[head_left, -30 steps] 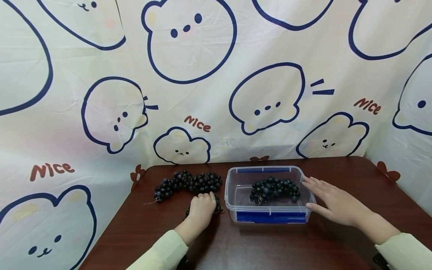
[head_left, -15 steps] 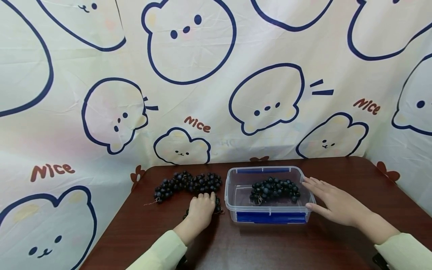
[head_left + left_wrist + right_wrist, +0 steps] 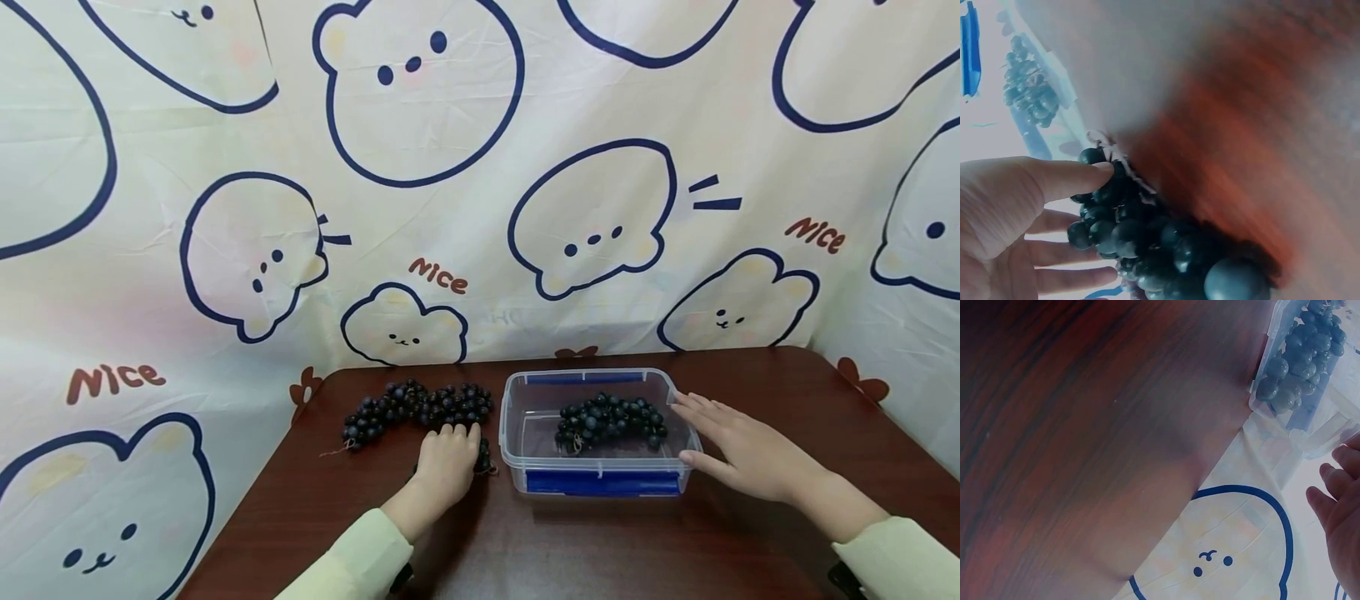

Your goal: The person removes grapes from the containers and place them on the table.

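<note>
My left hand [image 3: 445,462] reaches over a bunch of dark grapes [image 3: 483,458] on the table, left of the box. In the left wrist view the thumb lies on one side of that bunch [image 3: 1147,244] and the fingers on the other, gripping it near its stem. Most of the bunch is hidden under the hand in the head view. My right hand [image 3: 750,450] has its fingers straight against the right side of a clear plastic box [image 3: 570,462] with blue clips. Another bunch of dark grapes [image 3: 611,422] lies inside the box, toward its right side.
More dark grapes [image 3: 382,412] lie at the back left of the brown wooden table [image 3: 600,550], behind my left hand. The box has no lid on it. A cloth printed with cartoon bears [image 3: 420,242] hangs behind the table and at its sides.
The left hand has shifted very slightly left over the grapes, covering a bit more of them on the near side. The right hand and the box have stayed put.
</note>
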